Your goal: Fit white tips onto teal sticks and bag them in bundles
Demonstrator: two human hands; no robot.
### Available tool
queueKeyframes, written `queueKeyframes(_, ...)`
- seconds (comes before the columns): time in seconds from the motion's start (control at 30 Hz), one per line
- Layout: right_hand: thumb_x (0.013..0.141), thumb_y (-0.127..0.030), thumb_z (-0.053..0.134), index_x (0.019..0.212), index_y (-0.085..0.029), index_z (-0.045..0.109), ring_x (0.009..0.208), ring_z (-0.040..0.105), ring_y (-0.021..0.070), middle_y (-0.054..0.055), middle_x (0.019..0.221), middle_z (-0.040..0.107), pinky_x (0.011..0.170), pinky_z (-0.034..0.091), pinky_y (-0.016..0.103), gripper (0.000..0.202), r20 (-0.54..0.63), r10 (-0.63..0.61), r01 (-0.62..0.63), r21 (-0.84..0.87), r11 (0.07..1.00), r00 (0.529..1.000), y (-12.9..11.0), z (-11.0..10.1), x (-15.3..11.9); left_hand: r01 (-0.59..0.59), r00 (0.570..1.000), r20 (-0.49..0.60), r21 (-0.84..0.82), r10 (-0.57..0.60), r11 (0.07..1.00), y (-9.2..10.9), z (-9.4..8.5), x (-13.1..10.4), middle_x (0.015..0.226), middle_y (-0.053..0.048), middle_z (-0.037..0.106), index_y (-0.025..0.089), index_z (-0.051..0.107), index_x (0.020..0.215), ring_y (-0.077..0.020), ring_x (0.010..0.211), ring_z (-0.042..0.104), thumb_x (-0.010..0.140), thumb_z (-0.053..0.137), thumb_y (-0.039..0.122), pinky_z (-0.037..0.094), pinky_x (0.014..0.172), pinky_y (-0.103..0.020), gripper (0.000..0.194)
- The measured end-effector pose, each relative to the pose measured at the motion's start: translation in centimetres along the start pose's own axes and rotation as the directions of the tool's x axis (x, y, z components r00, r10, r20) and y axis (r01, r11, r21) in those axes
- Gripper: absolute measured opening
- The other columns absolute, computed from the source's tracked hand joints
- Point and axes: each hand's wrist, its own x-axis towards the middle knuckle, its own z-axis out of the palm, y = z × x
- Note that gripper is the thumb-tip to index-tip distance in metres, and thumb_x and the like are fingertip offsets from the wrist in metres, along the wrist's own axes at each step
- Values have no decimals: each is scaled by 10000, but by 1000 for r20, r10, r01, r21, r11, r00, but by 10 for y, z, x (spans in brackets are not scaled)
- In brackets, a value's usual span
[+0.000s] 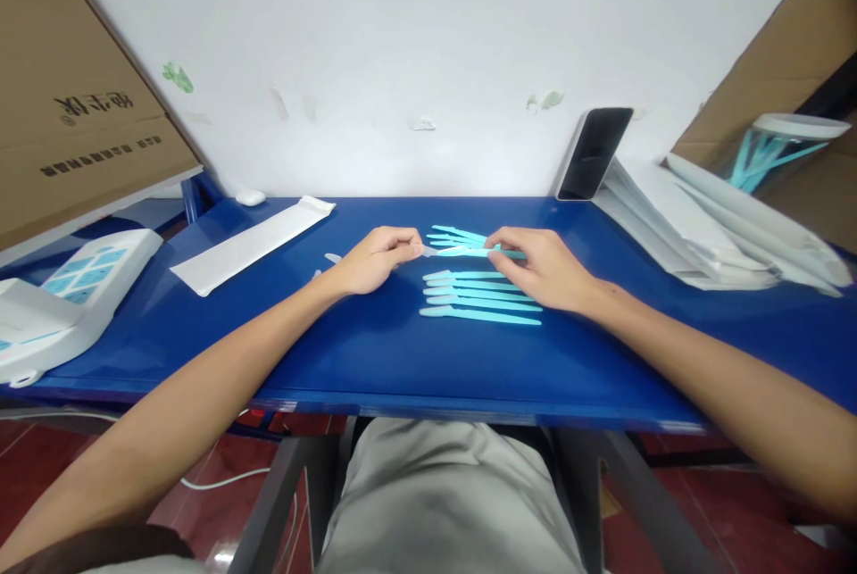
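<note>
My right hand is closed on the handle of a light-blue eyebrow razor, its blade end pointing left. Between the thumb and fingertips of my left hand is a small translucent blade cover, right at the razor's tip. Whether the cover touches the blade cannot be made out. Below the hands, several more eyebrow razors lie in a row on the blue table, with pale covered ends to the left. Behind the held razor lies another group of razors, partly hidden by my right hand.
Small clear covers lie left of my left hand. A long white paper sleeve and a white device are farther left. At the back right, a phone leans on the wall beside stacked white packets and a tub of blue razors.
</note>
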Motion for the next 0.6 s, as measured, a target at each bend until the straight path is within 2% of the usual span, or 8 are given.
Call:
queueKeyframes(0.13,974,-341,533,987,-186,713,691,640,186,50,832,735,635,460,296,238,-20,2,-1,40,999,1000,-2,-1,0,-29,1000,7,-21,30,999,2,1,-1,647,33,442,183,500,699,-105,566,360,978,557,451,270,557,-265,391)
queueKeyframes(0.23,988,-361,546,1012,-176,739,770,681,202,73,913,761,656,494,293,268,-30,-31,33,61,998,999,-3,-3,-1,-64,998,22,17,63,998,4,0,-3,663,20,487,175,508,693,-106,577,392,1002,524,479,287,564,-264,434)
queueKeyframes(0.33,1004,-368,547,1052,-172,758,810,696,208,87,974,772,674,508,298,292,-41,-60,62,50,997,997,-5,-4,-2,-74,997,39,22,74,997,5,0,-3,661,28,451,177,486,700,-107,584,377,1012,512,488,282,569,-263,442)
queueKeyframes(0.53,1035,-368,511,1052,-180,780,681,637,184,62,817,731,669,470,312,329,-26,-156,156,-21,988,987,-15,-4,2,-127,991,57,45,125,991,14,14,2,658,38,349,194,410,704,-117,597,315,1011,495,519,274,571,-271,455)
queueKeyframes(0.6,1034,-368,514,1055,-185,776,717,656,188,64,865,750,690,478,308,320,-23,-153,153,3,988,988,-16,-4,4,-174,984,50,109,169,979,17,19,5,663,36,365,196,411,721,-121,601,329,1030,453,514,294,582,-274,445)
